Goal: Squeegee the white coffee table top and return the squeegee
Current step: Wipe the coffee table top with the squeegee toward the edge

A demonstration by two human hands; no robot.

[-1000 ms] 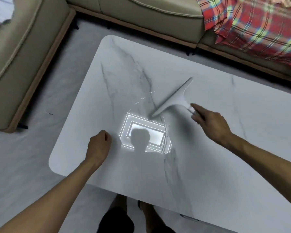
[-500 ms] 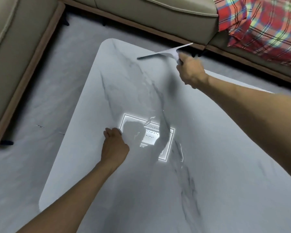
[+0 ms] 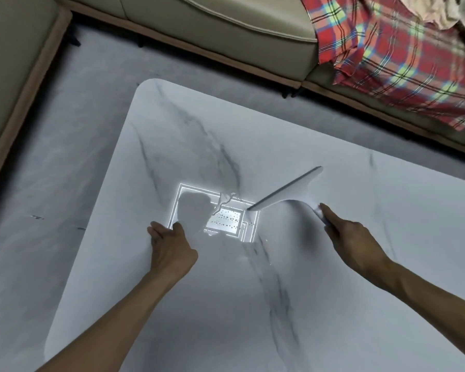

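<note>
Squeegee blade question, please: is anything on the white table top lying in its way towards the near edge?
Nothing solid shows. The squeegee, held in the right hand, has only water droplets beside it on the table top. The left hand rests off to the left.

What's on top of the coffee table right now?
On the coffee table: the squeegee, held by the right hand, the left hand resting, and water streaks and droplets. Anything beneath the hands is covered.

We note table top (image 3: 333, 264) glossy, marble-veined, mirroring lamp beside left hand (image 3: 169, 251); squeegee (image 3: 287, 193) smooth white plastic; sofa (image 3: 212, 30) leather-like; blanket (image 3: 387, 57) woven plaid cloth.
</note>
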